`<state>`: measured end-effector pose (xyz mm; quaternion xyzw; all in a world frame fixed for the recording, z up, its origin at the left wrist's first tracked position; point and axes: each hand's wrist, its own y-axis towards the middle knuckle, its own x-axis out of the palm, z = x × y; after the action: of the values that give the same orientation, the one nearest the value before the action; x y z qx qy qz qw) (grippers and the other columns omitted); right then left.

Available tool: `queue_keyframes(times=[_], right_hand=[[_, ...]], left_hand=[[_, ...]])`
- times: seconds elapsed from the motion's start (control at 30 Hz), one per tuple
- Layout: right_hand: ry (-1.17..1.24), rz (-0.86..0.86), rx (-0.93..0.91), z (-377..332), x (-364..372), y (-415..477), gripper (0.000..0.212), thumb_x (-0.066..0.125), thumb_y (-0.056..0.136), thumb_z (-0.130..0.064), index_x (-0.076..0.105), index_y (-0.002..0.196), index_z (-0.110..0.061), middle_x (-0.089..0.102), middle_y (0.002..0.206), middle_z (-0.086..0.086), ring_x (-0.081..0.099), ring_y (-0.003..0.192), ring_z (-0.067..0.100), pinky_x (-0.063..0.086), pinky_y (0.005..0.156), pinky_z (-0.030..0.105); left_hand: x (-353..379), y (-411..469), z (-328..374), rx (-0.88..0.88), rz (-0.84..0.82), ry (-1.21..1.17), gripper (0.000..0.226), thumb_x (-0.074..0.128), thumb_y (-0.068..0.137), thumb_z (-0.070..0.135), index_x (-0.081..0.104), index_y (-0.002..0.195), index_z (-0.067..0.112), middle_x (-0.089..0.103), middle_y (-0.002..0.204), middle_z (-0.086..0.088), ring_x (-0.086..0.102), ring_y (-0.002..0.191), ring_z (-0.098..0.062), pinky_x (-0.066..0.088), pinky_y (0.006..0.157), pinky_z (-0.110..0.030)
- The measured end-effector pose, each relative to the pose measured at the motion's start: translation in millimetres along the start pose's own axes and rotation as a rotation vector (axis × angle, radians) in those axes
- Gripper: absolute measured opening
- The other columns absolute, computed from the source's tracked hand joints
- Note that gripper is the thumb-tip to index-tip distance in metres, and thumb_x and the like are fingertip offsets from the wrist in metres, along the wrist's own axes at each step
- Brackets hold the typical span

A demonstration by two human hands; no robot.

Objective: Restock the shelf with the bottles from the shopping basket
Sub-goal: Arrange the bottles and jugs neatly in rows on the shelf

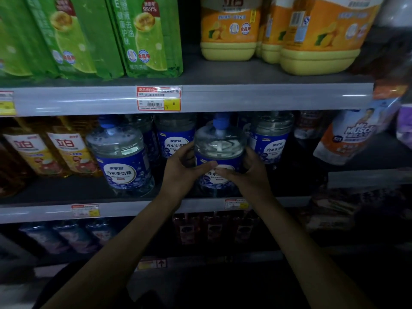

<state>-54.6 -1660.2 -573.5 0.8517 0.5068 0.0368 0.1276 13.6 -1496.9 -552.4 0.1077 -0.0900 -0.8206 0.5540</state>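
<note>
Left grip [180, 172] and right grip [247, 175]: both grasping the bottle [219, 143], one on each flank, thumbs curled across the front of the label and nearly meeting.

Bottle: clear squat jug with ribbed shoulders, blue cap [220, 122], and a dark blue label with a white oval. Only "冷水" reads between the thumbs. Its contents are clear and colourless. It sits at the front of the middle shelf [133, 210]; its base is in shadow, so I cannot tell if it rests on the deck.

9 o'clock: matching jug [121, 157], label legible as "冷水洗洁精". Same jugs stand behind, at 11 o'clock [176, 134] and 1 o'clock [270, 134].

Far 9 o'clock: amber bottles [64, 152] marked "立白".

3 o'clock: white-and-orange pouch [347, 137], "Mr Muscle" partly readable.

12 o'clock, on the shelf rail above: price tag [158, 98], yellow corner showing "8". Above it are green packs [145, 36] reading "99.9%" and orange-labelled yellow jugs [229, 27].

6 o'clock: lower shelf, with dim bottles too dark to read.
</note>
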Motion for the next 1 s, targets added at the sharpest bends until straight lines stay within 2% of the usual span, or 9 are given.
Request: queue_keyframes(times=[0.1, 0.2, 0.27, 0.33, 0.4, 0.53, 0.7, 0.83, 1.0], right_hand=[[0.014, 0.001, -0.002, 4.6, 0.7, 2.6, 0.078, 0.088, 0.074, -0.003, 0.053, 0.141, -0.019, 0.068, 0.130, -0.003, 0.067, 0.115, 0.011, 0.060, 0.088, 0.030], [-0.015, -0.027, 0.011, 5.7, -2.6, 4.1, 0.084, 0.089, 0.071, -0.001, 0.051, 0.143, -0.021, 0.067, 0.131, -0.004, 0.067, 0.115, 0.009, 0.060, 0.088, 0.031], [-0.046, -0.040, 0.027, 6.6, -3.8, 2.3, 0.091, 0.090, 0.068, 0.001, 0.048, 0.145, -0.024, 0.066, 0.130, -0.006, 0.066, 0.114, 0.007, 0.060, 0.084, 0.025], [-0.097, -0.033, 0.043, 8.1, -3.9, -2.1, 0.090, 0.089, 0.068, 0.002, 0.047, 0.141, -0.030, 0.065, 0.124, -0.013, 0.064, 0.107, -0.005, 0.056, 0.078, 0.013], [-0.170, -0.012, 0.067, 11.7, -4.7, -6.9, 0.084, 0.089, 0.069, -0.002, 0.046, 0.133, -0.036, 0.064, 0.117, -0.014, 0.060, 0.100, -0.011, 0.053, 0.077, 0.010], [-0.230, 0.035, 0.160, 19.0, -4.9, -12.3, 0.077, 0.091, 0.066, -0.009, 0.048, 0.129, -0.020, 0.064, 0.103, -0.015, 0.066, 0.100, 0.010, 0.057, 0.085, 0.031], [-0.238, 0.076, 0.202, 22.8, -1.9, -14.9, 0.066, 0.091, 0.070, -0.013, 0.049, 0.121, -0.013, 0.057, 0.095, -0.020, 0.055, 0.084, -0.010, 0.044, 0.061, 0.003], [-0.273, 0.114, 0.241, 23.6, -0.9, -12.3, 0.055, 0.093, 0.069, -0.022, 0.055, 0.109, -0.016, 0.056, 0.089, -0.021, 0.053, 0.081, -0.010, 0.042, 0.062, 0.013], [-0.304, 0.177, 0.231, 24.8, 5.2, -6.1, 0.056, 0.092, 0.070, -0.027, 0.062, 0.117, -0.018, 0.067, 0.105, -0.008, 0.064, 0.093, 0.010, 0.051, 0.077, 0.024]], left_hand=[[3.1, 0.5, -3.6, -0.002, 0.017, -0.002, 0.054, 0.079, 0.081, -0.004, 0.061, 0.129, 0.015, 0.070, 0.104, 0.020, 0.065, 0.091, 0.018, 0.052, 0.074, -0.006], [1.2, -0.8, -5.4, -0.003, -0.004, 0.017, 0.053, 0.079, 0.084, 0.001, 0.059, 0.132, 0.015, 0.066, 0.113, 0.008, 0.066, 0.106, 0.001, 0.052, 0.078, -0.007], [-1.6, -1.3, -9.3, -0.018, -0.002, 0.027, 0.055, 0.081, 0.084, 0.006, 0.060, 0.134, 0.017, 0.072, 0.115, 0.002, 0.067, 0.110, -0.004, 0.056, 0.085, -0.014], [-5.1, -2.6, -17.4, -0.034, 0.013, 0.060, 0.050, 0.080, 0.084, 0.004, 0.061, 0.125, 0.024, 0.070, 0.110, 0.015, 0.068, 0.102, 0.007, 0.058, 0.082, -0.015], [-8.0, -4.0, -26.6, -0.062, 0.014, 0.120, 0.047, 0.083, 0.082, 0.008, 0.061, 0.120, 0.025, 0.070, 0.107, 0.014, 0.069, 0.101, 0.003, 0.060, 0.081, -0.020], [-11.0, -7.9, -41.2, -0.089, -0.053, 0.317, 0.058, 0.089, 0.077, 0.022, 0.063, 0.128, 0.018, 0.074, 0.115, 0.007, 0.070, 0.104, -0.006, 0.060, 0.093, -0.037], [-3.3, -9.8, -46.0, -0.092, -0.023, 0.397, 0.060, 0.089, 0.078, 0.028, 0.061, 0.130, 0.018, 0.070, 0.119, 0.007, 0.064, 0.102, -0.004, 0.049, 0.082, -0.014], [0.0, -6.7, -50.2, -0.099, 0.006, 0.410, 0.060, 0.088, 0.079, 0.029, 0.061, 0.130, 0.015, 0.070, 0.123, 0.004, 0.061, 0.102, -0.003, 0.043, 0.076, -0.005], [8.0, 1.8, -56.3, -0.142, 0.092, 0.388, 0.055, 0.090, 0.075, 0.033, 0.063, 0.118, 0.013, 0.073, 0.115, 0.002, 0.067, 0.101, -0.009, 0.050, 0.077, -0.015]])
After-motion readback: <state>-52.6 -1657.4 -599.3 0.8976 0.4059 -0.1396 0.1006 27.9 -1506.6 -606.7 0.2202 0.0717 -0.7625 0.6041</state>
